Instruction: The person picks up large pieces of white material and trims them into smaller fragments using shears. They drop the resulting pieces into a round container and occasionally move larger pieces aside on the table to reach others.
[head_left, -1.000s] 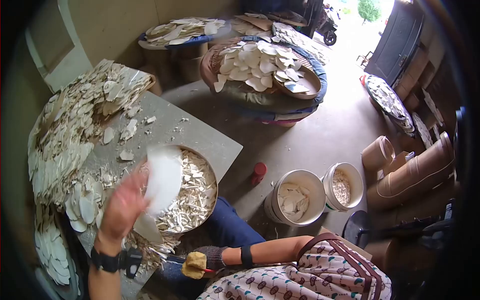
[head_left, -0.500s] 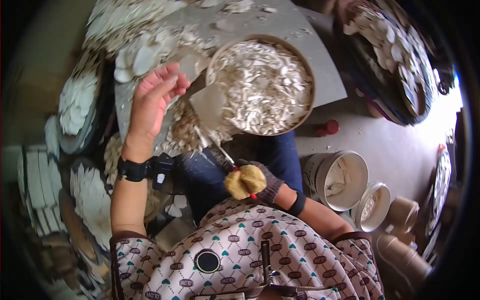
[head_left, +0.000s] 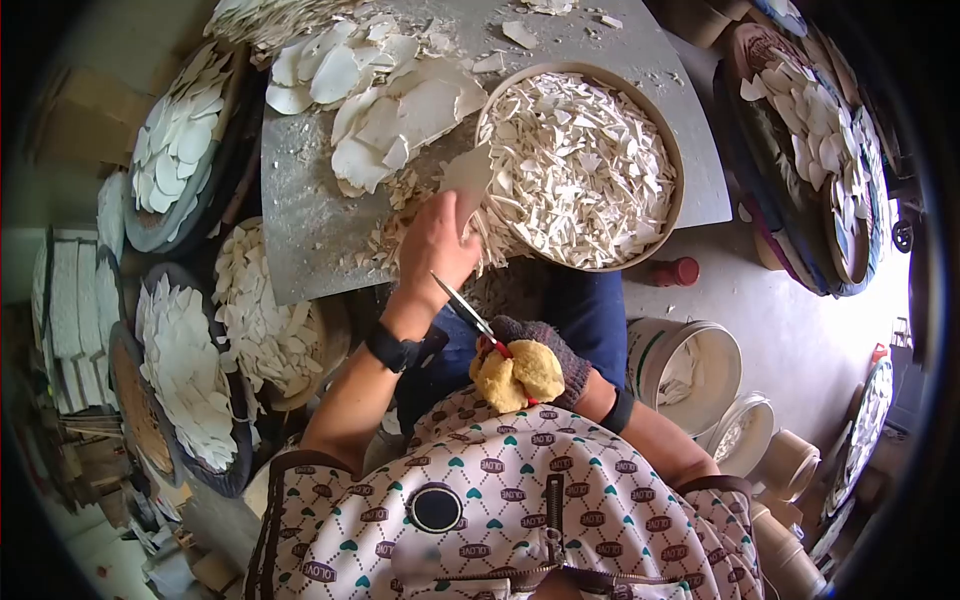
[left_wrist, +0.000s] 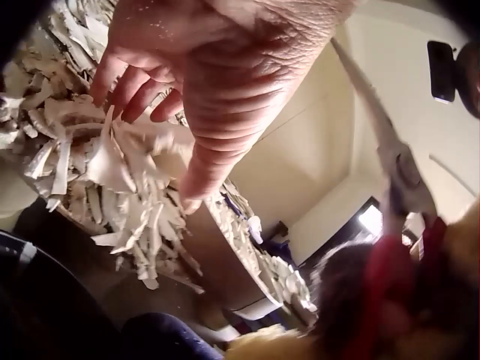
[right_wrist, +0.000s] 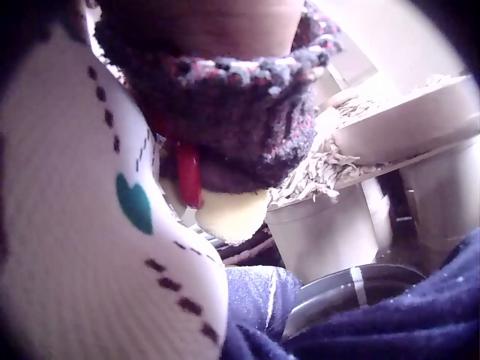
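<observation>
1. A flat pale piece [head_left: 468, 168] is lying near the upper centre of the head frame, between the left hand [head_left: 438, 245] and a round tray [head_left: 682, 172].
2. The left hand is partly covering it; its fingers are bending over it, though I cannot tell whether they are pinching it.
3. Lower down, the gloved right hand [head_left: 545, 345] is gripping scissors [head_left: 470, 312] with yellow-padded handles; in the head view their tip is overlapping the left hand's wrist area.
4. Chips [head_left: 590, 170] are filling the tray, loose scraps [head_left: 385, 245] are surrounding the left hand, and larger broken sheets [head_left: 410, 115] are sitting to the upper left.
5. The piece is looking thin and smooth, slightly greyer than the chips.
6. A grey table [head_left: 300, 230], dusted with crumbs, is spreading across the top.
7. Heaped pale slices [head_left: 180, 150] are lining the left side; a white bucket [head_left: 720, 365] is standing at lower right, below a red object [head_left: 675, 272].
</observation>
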